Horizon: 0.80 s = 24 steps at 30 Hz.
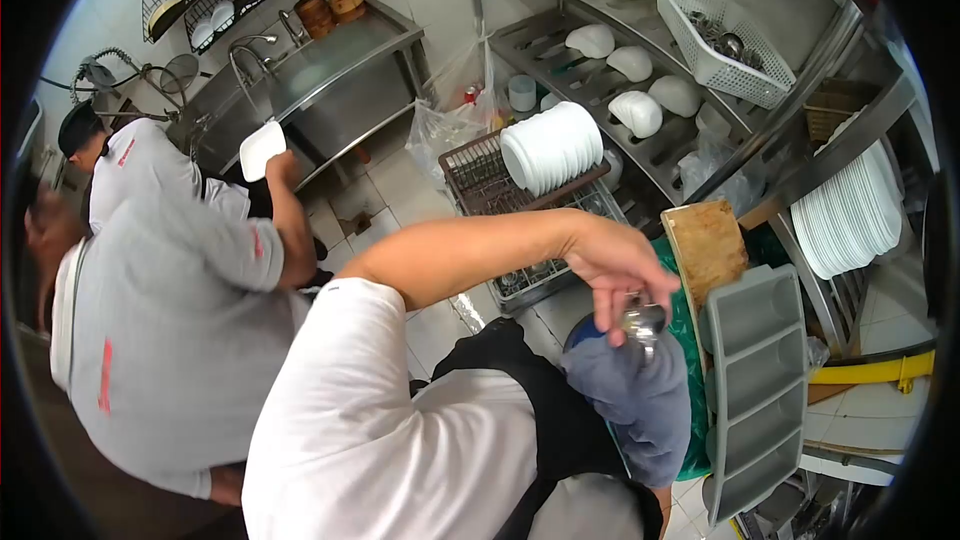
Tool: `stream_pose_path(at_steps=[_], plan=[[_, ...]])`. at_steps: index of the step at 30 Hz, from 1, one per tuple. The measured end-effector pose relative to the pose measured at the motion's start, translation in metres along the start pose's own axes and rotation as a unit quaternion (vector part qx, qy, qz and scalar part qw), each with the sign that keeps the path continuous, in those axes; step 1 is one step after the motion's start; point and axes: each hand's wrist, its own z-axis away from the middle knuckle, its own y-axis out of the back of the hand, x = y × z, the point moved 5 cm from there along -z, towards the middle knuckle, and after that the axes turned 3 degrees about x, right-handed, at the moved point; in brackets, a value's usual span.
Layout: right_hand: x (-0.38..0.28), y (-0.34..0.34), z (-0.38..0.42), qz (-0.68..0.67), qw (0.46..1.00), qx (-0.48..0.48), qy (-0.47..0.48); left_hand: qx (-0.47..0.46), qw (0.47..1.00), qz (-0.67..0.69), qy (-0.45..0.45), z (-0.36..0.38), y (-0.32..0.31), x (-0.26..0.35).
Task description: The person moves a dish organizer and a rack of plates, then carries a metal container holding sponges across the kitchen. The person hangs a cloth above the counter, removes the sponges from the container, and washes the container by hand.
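My left hand (pixel 625 275) reaches across from the left, its fingers closed around shiny metal spoons (pixel 645 325). Just below them is a grey-blue cloth (pixel 630 390), bunched up and draped where my right arm ends. Only a strip of my right forearm (pixel 664 498) shows under the cloth; the hand and its fingers are hidden. Right beside the cloth stands a grey cutlery tray (pixel 755 375) with several long compartments. A wooden board (pixel 705 250) lies above the tray, over green plastic (pixel 690 340).
A brown dish rack (pixel 480 175) holds a row of white plates (pixel 550 148). Steel shelves (pixel 545 35) carry bowls and a white basket (pixel 725 40) of cutlery. More plates (pixel 850 200) stand at right. Two co-workers in grey shirts (pixel 190 300) are close on my left, one holding a white dish (pixel 262 151).
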Motion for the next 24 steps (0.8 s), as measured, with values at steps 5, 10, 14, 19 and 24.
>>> stream_pose_path(at_steps=[5,10,14,19,24], plan=[[0.012,0.016,0.004,0.034,0.999,0.026,-0.032,0.085,0.958,-0.141,-0.235,-0.046,0.002,-0.029],[0.023,0.019,0.004,0.073,0.995,0.054,-0.048,0.298,0.914,-0.094,-0.261,-0.093,-0.024,-0.066],[0.031,0.019,0.003,0.114,0.989,0.073,-0.057,0.299,0.914,0.076,-0.262,-0.109,-0.007,-0.089],[0.048,0.026,0.023,0.161,0.98,0.087,-0.073,0.351,0.891,0.146,-0.247,-0.082,0.022,-0.025],[0.056,0.067,0.041,0.024,0.986,0.089,-0.136,0.437,0.858,-0.082,-0.259,-0.05,0.107,0.084]])
